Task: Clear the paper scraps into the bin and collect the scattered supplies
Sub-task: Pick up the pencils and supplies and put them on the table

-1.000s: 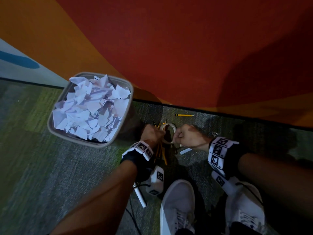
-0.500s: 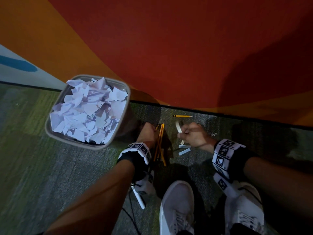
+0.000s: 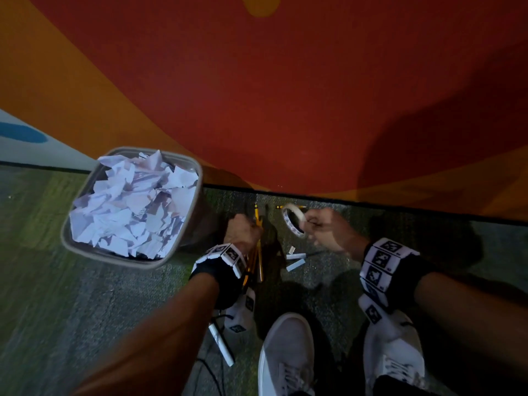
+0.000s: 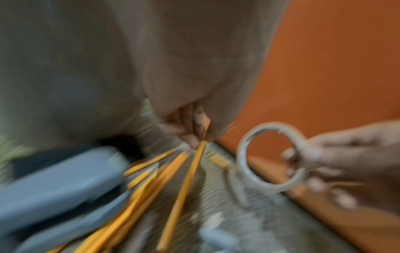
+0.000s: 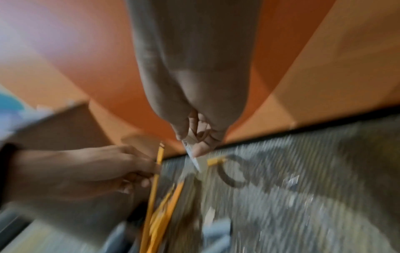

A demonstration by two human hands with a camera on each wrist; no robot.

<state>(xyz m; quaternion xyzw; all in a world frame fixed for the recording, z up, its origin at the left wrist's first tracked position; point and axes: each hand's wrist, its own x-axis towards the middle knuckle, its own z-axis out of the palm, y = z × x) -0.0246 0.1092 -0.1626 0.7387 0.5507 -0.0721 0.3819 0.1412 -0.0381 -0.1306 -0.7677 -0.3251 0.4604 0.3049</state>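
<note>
While the left hand grips stiff, light pencils mid-shaft, the right hand pinches the rigid tape roll by its rim.

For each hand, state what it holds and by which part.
Left hand grips a bundle of yellow pencils partway along their shafts. Right hand pinches the tape roll by its rim.

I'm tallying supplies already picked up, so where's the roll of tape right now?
In the head view the tape roll is held off the carpet by the right hand, near the wall's base, right of the pencils gripped by the left hand.
</note>
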